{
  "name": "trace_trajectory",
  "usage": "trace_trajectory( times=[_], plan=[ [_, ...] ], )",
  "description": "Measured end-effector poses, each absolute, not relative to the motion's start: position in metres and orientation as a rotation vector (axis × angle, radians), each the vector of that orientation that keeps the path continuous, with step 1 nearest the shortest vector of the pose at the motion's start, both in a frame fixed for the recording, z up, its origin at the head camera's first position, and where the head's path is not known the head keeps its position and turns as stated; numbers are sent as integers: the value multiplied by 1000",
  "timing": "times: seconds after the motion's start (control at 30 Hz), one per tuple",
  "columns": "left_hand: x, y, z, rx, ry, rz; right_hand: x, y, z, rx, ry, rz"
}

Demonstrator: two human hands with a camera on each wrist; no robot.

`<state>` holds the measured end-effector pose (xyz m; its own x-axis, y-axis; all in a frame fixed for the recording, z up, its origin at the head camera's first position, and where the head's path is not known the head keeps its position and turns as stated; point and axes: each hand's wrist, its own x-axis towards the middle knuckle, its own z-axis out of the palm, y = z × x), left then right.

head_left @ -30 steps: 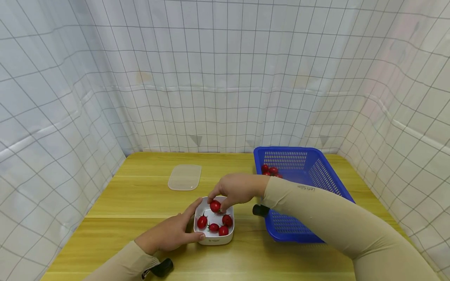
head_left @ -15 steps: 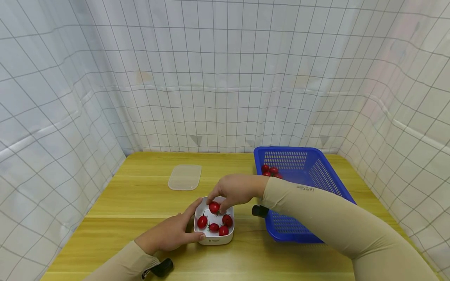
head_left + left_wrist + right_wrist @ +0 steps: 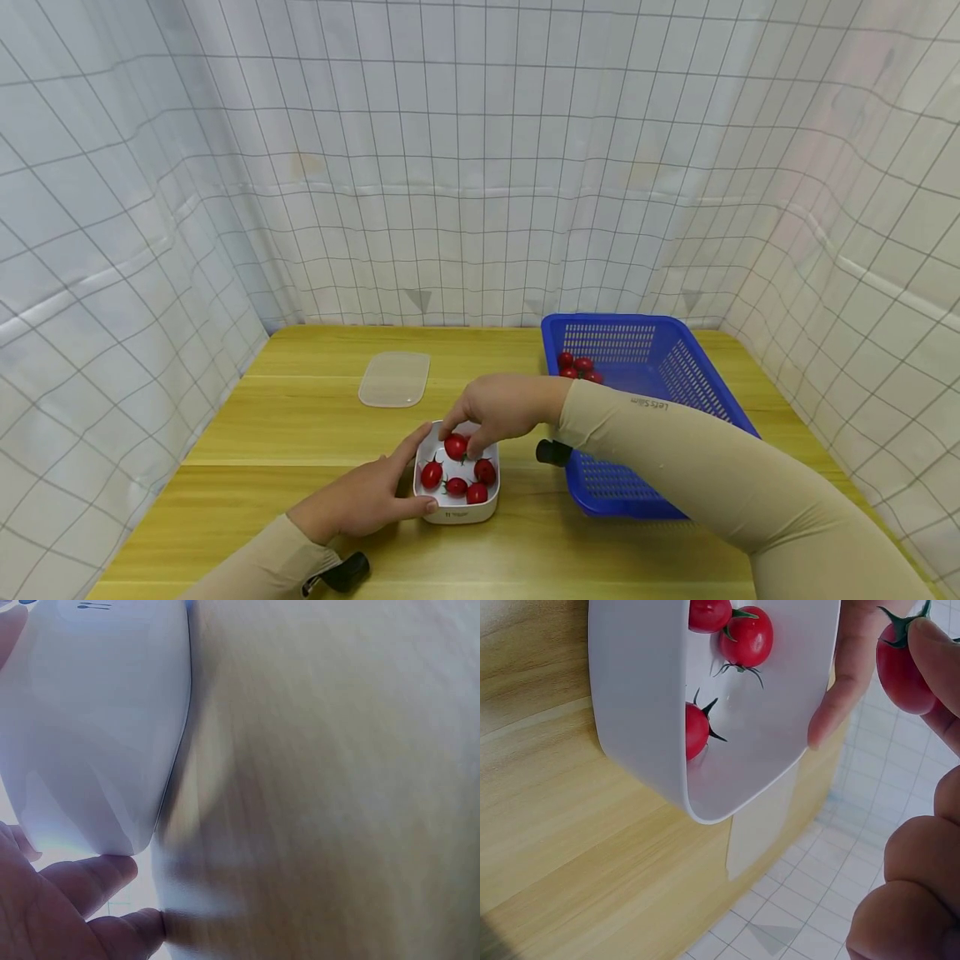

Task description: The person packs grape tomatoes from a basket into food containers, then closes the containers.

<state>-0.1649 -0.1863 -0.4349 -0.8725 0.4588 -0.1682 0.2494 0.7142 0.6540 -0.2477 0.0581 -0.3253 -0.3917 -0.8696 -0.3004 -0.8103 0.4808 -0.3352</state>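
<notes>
Your right hand (image 3: 501, 407), at lower centre, has its grip pinched on a cherry tomato (image 3: 455, 447) over the white container (image 3: 459, 516), hiding part of its upper rim. Your left hand (image 3: 375, 493) holds the container's left side, thumb and fingers apart around it. More tomatoes (image 3: 477, 493) lie inside. Your right sleeve (image 3: 697, 450) crosses the blue basket (image 3: 622, 505) at right, blocking its middle; tomatoes show in its left part. A translucent lid (image 3: 394, 379) lies on the worktop (image 3: 300, 433), above the container in the frame.
</notes>
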Motion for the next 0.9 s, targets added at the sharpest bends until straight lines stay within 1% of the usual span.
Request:
trace_trajectory(
  times=[0.9],
  plan=[
    [-163,-186,-434,559,2596,941,-246,55,-329,-1418,2271,-184]
  ],
)
